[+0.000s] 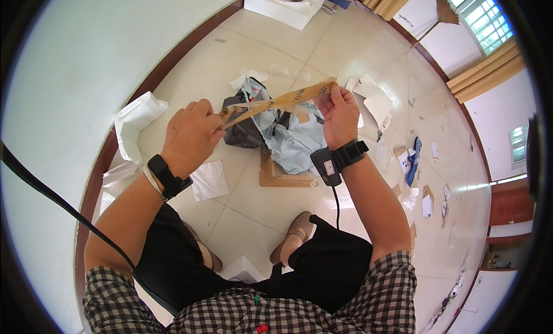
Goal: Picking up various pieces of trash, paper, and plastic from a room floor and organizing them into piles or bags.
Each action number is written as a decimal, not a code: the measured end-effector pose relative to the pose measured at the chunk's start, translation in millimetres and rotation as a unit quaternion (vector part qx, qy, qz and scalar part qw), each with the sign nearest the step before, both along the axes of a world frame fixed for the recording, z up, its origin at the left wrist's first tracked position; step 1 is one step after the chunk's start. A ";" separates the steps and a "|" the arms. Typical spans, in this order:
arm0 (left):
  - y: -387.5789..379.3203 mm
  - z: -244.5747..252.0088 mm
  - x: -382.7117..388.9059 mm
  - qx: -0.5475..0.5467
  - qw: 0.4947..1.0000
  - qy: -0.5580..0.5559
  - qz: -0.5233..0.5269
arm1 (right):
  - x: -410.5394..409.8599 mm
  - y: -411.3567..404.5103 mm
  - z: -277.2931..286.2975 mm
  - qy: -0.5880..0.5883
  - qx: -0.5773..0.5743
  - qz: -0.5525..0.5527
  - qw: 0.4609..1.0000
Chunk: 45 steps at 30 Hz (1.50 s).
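Between my two hands stretches a strip of tan packing tape [285, 100] with dark printing on it. My left hand [192, 131] grips its twisted, bunched end, the fingers curled and seen from the back. At the upper right, my right hand [339, 113] pinches the wider, flatter end between thumb and fingers. Below the tape, a crumpled grey-white plastic mailer bag [287, 139] lies on the floor beside a dark plastic bag [244, 131]. A brown cardboard piece [281, 180] shows partly from under the mailer bag.
White foam pieces [134, 122] lean by the left wall, and a foam block [283, 7] stands at the top. A white sheet [210, 180] lies below my left hand. Scraps and a blue wrapper [413, 161] litter the right floor. A black cable [65, 198] crosses at left.
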State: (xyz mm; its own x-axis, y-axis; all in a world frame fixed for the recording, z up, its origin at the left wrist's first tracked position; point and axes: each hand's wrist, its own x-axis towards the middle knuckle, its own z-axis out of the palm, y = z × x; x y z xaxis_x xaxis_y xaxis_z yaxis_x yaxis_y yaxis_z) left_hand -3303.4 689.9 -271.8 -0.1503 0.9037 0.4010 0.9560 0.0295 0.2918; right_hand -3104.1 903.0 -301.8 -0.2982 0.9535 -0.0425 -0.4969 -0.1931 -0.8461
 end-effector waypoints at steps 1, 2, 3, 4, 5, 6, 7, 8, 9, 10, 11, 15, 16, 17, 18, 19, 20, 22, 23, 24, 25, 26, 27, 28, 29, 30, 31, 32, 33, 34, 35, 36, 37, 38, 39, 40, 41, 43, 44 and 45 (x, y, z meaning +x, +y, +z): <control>-1.2 -0.8 -3.3 0.002 1.000 0.006 0.020 | 0.1 -2.0 0.2 -0.001 0.007 0.011 1.000; -3.1 1.3 -6.1 -0.027 0.998 0.018 0.047 | 0.0 -2.8 0.2 -0.002 0.013 0.023 1.000; -4.8 0.0 -9.9 -0.027 0.998 0.017 0.046 | 0.8 -2.5 0.6 -0.003 0.014 0.022 1.000; -6.5 -2.0 -14.9 -0.074 0.993 0.044 0.077 | 1.6 -1.8 1.0 -0.004 0.038 0.031 0.999; -8.3 -3.3 -20.0 -0.122 0.984 0.071 0.107 | 2.1 -1.5 1.3 -0.004 0.063 0.039 0.997; -10.0 -1.7 -25.2 -0.140 0.980 0.085 0.111 | 2.0 -1.4 2.1 -0.004 0.062 0.039 0.997; -10.6 0.6 -27.7 -0.141 0.980 0.086 0.111 | 1.9 -1.4 3.1 -0.013 0.069 0.040 0.997; -11.0 3.3 -29.4 -0.147 0.978 0.052 0.141 | 1.7 -1.9 4.2 -0.021 0.075 0.040 0.996; -11.9 6.9 -31.2 -0.152 0.973 0.020 0.171 | 1.1 -2.2 4.4 -0.020 0.075 0.040 0.996; -14.0 12.4 -33.3 -0.183 0.968 0.030 0.167 | 0.3 -2.9 4.5 -0.030 0.086 0.049 0.995; -15.2 16.8 -32.6 -0.184 0.968 0.031 0.167 | -0.6 -4.0 4.5 -0.041 0.098 0.058 0.993; -14.4 22.6 -20.9 -0.203 0.972 -0.040 0.111 | -8.4 -17.4 17.3 -0.063 0.127 0.078 0.987; -11.5 22.0 -16.5 -0.159 0.981 -0.052 0.096 | -11.2 -21.6 19.8 -0.073 0.152 0.094 0.981; -6.3 20.3 -11.2 -0.160 0.981 -0.054 0.094 | -12.3 -24.7 21.0 -0.084 0.176 0.110 0.975; -0.4 20.0 -5.2 -0.092 0.986 -0.120 0.073 | -12.7 -27.2 23.1 -0.093 0.210 0.131 0.964; 3.7 18.5 -1.8 -0.023 0.981 -0.183 0.054 | -16.7 -30.9 23.4 -0.090 0.209 0.134 0.964; 7.7 12.0 -0.1 -0.007 0.974 -0.225 0.024 | -21.1 -35.2 23.4 -0.095 0.222 0.149 0.959; 12.9 2.3 10.8 0.009 0.972 -0.236 -0.016 | -27.7 -44.3 25.9 -0.120 0.235 0.159 0.952; 13.8 0.8 16.9 0.005 0.972 -0.233 -0.030 | -29.8 -48.4 29.2 -0.119 0.235 0.160 0.951; 14.0 1.4 25.3 0.005 0.972 -0.234 -0.030 | -30.9 -52.3 30.8 -0.153 0.244 0.151 0.946; 13.8 3.1 33.8 -0.006 0.971 -0.238 -0.002 | -32.3 -56.3 31.9 -0.186 0.251 0.143 0.939; 14.2 4.0 38.5 -0.017 0.970 -0.243 0.026 | -34.2 -60.5 32.4 -0.186 0.251 0.144 0.939; 15.1 3.9 40.2 -0.018 0.969 -0.243 0.027 | -35.8 -65.0 33.3 -0.184 0.264 0.139 0.936; 15.9 2.9 41.2 -0.026 0.966 -0.255 0.038 | -37.2 -69.7 34.3 -0.183 0.278 0.135 0.934; 16.2 1.6 41.0 -0.034 0.962 -0.266 0.049 | -37.8 -75.1 36.2 -0.182 0.278 0.136 0.933; 17.1 -0.6 39.9 -0.033 0.962 -0.266 0.050 | -37.7 -80.1 37.9 -0.215 0.310 0.133 0.916; 18.7 -3.2 38.4 -0.020 0.961 -0.274 0.041 | -38.5 -83.8 38.3 -0.248 0.343 0.129 0.897; 20.1 -5.3 36.9 -0.007 0.959 -0.282 0.031 | -40.6 -85.6 35.7 -0.230 0.356 0.134 0.896; 20.4 -6.7 35.5 -0.007 0.959 -0.282 0.031 | -40.4 -86.0 35.8 -0.230 0.356 0.134 0.896; 20.3 -8.1 33.5 0.005 0.955 -0.294 0.034 | -39.8 -86.1 36.2 -0.244 0.367 0.131 0.888; 20.3 -10.0 31.1 0.018 0.951 -0.306 0.036 | -39.1 -85.8 36.2 -0.258 0.379 0.127 0.880; 20.0 -14.0 27.8 0.018 0.951 -0.307 0.036 | -38.0 -84.0 36.1 -0.258 0.378 0.127 0.880; 19.5 -19.6 23.3 0.028 0.951 -0.306 0.022 | -37.0 -80.5 36.0 -0.252 0.358 0.139 0.888; 18.8 -23.7 19.3 0.039 0.951 -0.306 0.009 | -36.1 -78.0 35.4 -0.245 0.338 0.150 0.896; 18.8 -26.7 16.6 0.038 0.951 -0.307 0.008 | -34.6 -76.1 33.3 -0.246 0.338 0.149 0.896; 18.7 -29.1 14.3 -0.003 0.935 -0.356 0.007 | -33.3 -74.4 30.6 -0.234 0.330 0.160 0.900; 18.8 -30.7 12.8 -0.044 0.914 -0.403 0.006 | -32.3 -73.0 29.0 -0.221 0.323 0.171 0.904; 19.3 -28.6 11.3 -0.085 0.887 -0.453 -0.020 | -31.0 -69.8 28.8 -0.229 0.302 0.171 0.909; 19.4 -27.0 11.2 -0.125 0.856 -0.500 -0.046 | -30.7 -68.2 28.7 -0.235 0.281 0.172 0.914; 19.2 -25.2 14.4 -0.125 0.856 -0.500 -0.046 | -30.9 -65.9 26.7 -0.236 0.281 0.172 0.914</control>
